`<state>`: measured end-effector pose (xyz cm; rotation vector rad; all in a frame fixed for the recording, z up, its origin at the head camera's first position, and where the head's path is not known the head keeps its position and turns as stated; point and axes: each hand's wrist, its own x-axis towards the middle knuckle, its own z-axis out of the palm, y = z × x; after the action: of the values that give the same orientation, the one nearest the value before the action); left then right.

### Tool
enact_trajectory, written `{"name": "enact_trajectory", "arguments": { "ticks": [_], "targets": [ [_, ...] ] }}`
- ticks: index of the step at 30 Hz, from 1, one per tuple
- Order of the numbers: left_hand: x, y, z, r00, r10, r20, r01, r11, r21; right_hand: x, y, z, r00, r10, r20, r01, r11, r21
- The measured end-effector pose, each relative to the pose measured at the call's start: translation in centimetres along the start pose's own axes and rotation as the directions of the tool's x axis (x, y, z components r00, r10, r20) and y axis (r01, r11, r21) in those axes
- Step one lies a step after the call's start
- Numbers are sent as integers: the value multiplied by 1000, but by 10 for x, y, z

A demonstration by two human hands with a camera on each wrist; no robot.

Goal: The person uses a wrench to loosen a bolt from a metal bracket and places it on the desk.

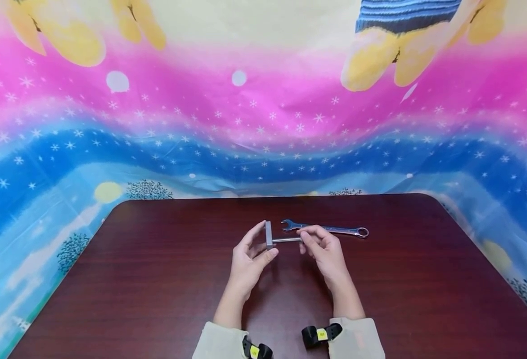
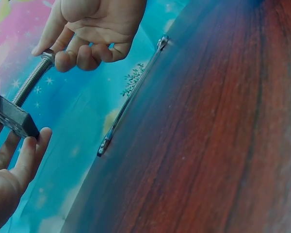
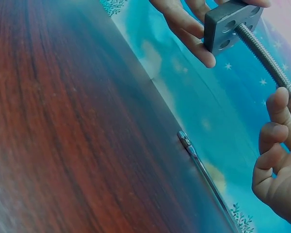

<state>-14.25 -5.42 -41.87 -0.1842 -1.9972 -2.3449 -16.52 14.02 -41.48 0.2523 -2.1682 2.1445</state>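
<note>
My left hand [image 1: 247, 262] holds a grey metal block [image 1: 269, 235] by its edges, between thumb and fingers. Several round holes show on the face of the block [image 3: 229, 30] in the right wrist view. A long threaded bolt [image 2: 33, 80] stands straight out from that face, its tip at or in a hole; how deep it sits I cannot tell. My right hand [image 1: 326, 252] pinches the bolt's head [image 2: 48, 55] between thumb and fingertips. Both hands are raised above the table. Behind the right hand a chrome combination wrench [image 1: 335, 230] lies on the tabletop.
The dark red wooden table [image 1: 155, 269] has rounded far corners. A colourful printed cloth [image 1: 254, 114] hangs right behind its far edge and along both sides. Black straps with yellow labels [image 1: 321, 334] sit at both sleeve cuffs.
</note>
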Motion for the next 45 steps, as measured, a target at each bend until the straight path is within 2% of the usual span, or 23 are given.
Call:
{"name": "enact_trajectory", "arguments": {
  "ticks": [4, 9, 12, 16, 24, 31, 36, 45],
  "targets": [
    [0, 0, -1, 1000, 2, -19, -1, 1000, 3, -1, -1, -1, 999, -31, 24, 32, 999, -21],
    [-1, -1, -1, 1000, -17, -19, 17, 1000, 9, -3, 0, -1, 1000, 17, 11, -16, 999, -44],
    [-1, -1, -1, 1000, -6, -13, 7, 1000, 19, -2, 0, 0, 1000, 23, -15, -23, 999, -34],
    [-1, 0, -1, 1000, 2, -10, -1, 1000, 28, 0, -2, 0, 999, 7, -35, -8, 1000, -30],
    [0, 0, -4, 999, -8, -46, 9, 1000, 10, 0, 2, 1, 998, -66, 20, 67, 997, -30],
    [0, 1, -3, 1000, 1, -25, -1, 1000, 28, 0, 0, -1, 1000, 1, 4, -1, 999, -50],
    [-2, 0, -2, 1000, -12, -11, 13, 1000, 27, -1, 0, -2, 999, 33, -7, -34, 998, -55],
    [-1, 1, -1, 1000, 12, -14, -12, 1000, 18, -1, -1, -1, 999, -35, 3, 35, 999, -39]
  ]
}}
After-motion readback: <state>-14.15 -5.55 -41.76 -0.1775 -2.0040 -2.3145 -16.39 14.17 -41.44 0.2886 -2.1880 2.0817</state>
